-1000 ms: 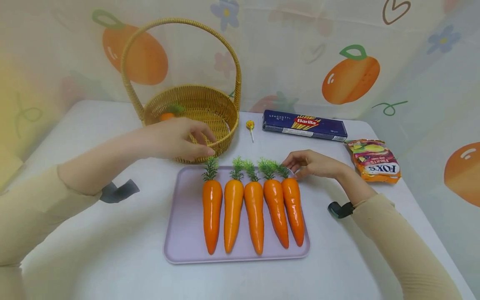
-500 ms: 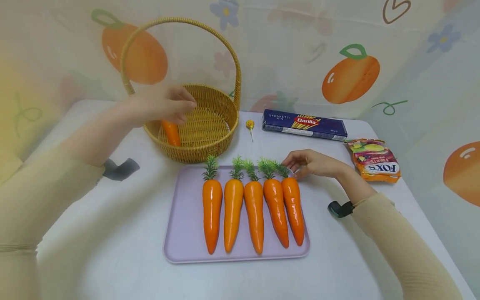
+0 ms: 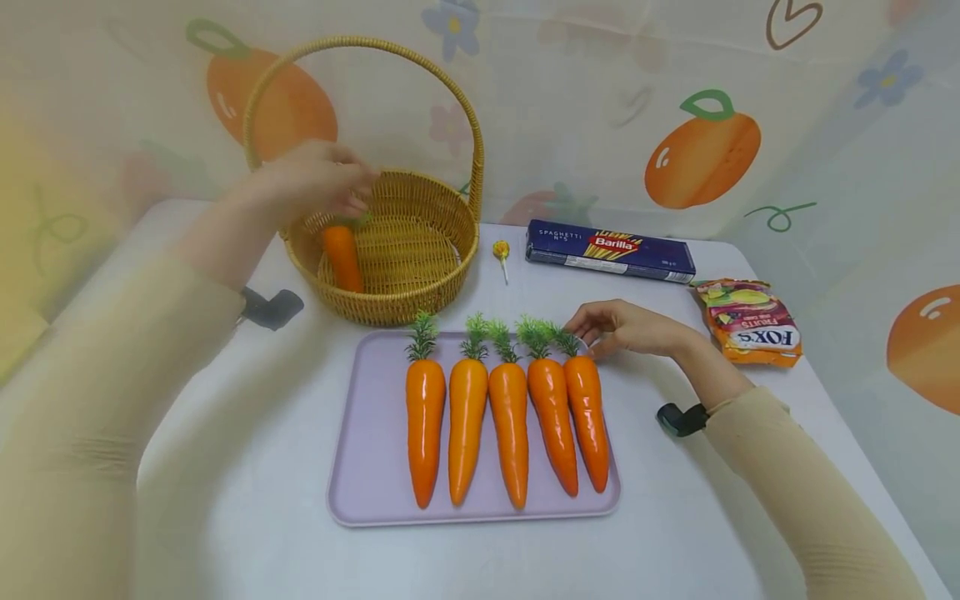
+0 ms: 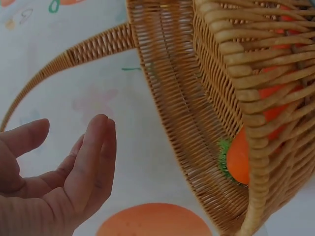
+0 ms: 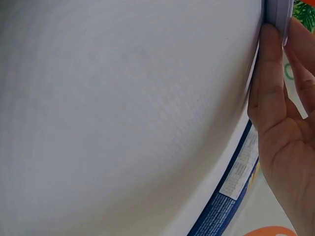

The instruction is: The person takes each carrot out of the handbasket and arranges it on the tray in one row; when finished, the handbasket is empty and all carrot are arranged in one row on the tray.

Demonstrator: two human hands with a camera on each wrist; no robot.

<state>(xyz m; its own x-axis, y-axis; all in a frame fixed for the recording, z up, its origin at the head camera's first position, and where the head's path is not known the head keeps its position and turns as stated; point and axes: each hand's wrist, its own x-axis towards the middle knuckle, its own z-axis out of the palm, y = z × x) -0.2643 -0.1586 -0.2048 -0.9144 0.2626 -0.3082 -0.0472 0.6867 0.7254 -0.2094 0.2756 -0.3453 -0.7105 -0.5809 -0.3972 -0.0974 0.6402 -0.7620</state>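
Observation:
My left hand [image 3: 315, 179] hovers over the left side of the wicker basket [image 3: 397, 308], holding nothing, its fingers loosely bent in the left wrist view. Beneath it a carrot [image 3: 343, 260] with a green top lies inside the basket; the hand partly covers its leafy end. In front of the basket is a lilac tray [image 3: 375, 433], where several carrots [image 3: 468, 425] lie side by side, leaves toward the back. At the tray's far right corner, my right hand [image 3: 626, 327] pinches the rim between thumb and fingers, close to the rightmost carrot's leaves.
Behind the tray lies a lollipop [image 3: 502, 252]. To its right is a blue spaghetti box [image 3: 611, 250], with an orange candy bag [image 3: 750, 323] farther right. The basket's tall handle [image 3: 363, 42] arches above it. A patterned cloth [image 3: 570, 108] hangs at the back.
My left hand has drawn back leftward and up from the basket's front rim, uncovering the carrot inside. My right hand and the carrots on the tray have stayed put.

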